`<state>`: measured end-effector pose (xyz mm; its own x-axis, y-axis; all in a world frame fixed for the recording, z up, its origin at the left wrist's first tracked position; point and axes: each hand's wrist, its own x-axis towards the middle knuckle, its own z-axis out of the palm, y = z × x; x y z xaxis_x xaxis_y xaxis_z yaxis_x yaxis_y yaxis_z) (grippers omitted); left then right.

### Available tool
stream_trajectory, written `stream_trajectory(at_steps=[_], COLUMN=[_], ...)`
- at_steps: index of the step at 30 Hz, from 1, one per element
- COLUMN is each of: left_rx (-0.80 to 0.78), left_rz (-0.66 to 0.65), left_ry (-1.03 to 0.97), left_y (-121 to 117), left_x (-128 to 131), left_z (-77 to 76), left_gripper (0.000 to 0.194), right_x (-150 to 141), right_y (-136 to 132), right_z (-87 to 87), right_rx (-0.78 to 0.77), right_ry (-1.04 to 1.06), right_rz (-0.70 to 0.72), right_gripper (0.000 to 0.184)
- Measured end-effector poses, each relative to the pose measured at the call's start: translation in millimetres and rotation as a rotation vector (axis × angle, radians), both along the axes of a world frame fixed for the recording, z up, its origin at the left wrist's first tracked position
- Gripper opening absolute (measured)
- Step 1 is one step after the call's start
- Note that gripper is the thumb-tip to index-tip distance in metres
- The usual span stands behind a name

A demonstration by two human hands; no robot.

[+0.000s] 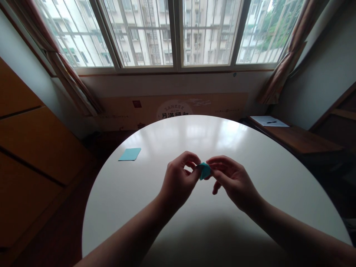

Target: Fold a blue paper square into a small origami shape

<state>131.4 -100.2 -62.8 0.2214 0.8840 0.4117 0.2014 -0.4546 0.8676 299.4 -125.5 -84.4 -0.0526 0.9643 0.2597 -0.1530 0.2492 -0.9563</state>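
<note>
A small folded piece of teal paper [205,171] is held above the round white table [250,148], pinched from both sides. My left hand [178,181] grips its left edge between thumb and fingertips. My right hand [230,178] pinches its right edge, with the lower fingers curled loosely. Both hands hover over the middle of the table, close together. Most of the folded paper is hidden by my fingers.
A flat teal sheet of paper [129,154] lies on the table's left part. A wooden side desk [294,135] with a white sheet and pen [268,121] stands at the right. Wooden cabinets [33,148] line the left; a barred window [172,33] is ahead.
</note>
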Motion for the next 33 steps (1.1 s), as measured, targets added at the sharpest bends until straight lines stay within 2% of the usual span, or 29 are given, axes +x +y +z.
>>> stream_trajectory(at_steps=[7,17,23,33], left_rx=[-0.039,-0.14,-0.168,-0.149], left_rz=[-0.01,-0.066,-0.052,-0.051], left_ry=[-0.05,-0.179,-0.116,-0.099], left_y=[-0.1,-1.3,1.0,5.2], left_x=[0.8,3.1,1.4,-2.2], left_z=[-0.1,-0.1,-0.3,2.4], left_gripper=[0.009,0.021,0.015,0.004], right_x=[-1.6,-2.0,-1.9,3.2], right_y=[1.3,2.0,2.5,5.6], right_z=[0.4,-2.5,-0.5,-2.7], right_rx=[0.013,0.007,0.052,0.031], right_ry=[-0.007,0.064,0.047,0.016], right_rz=[0.014,0.052,0.023,-0.013], right_gripper=[0.011,0.018,0.017,0.021])
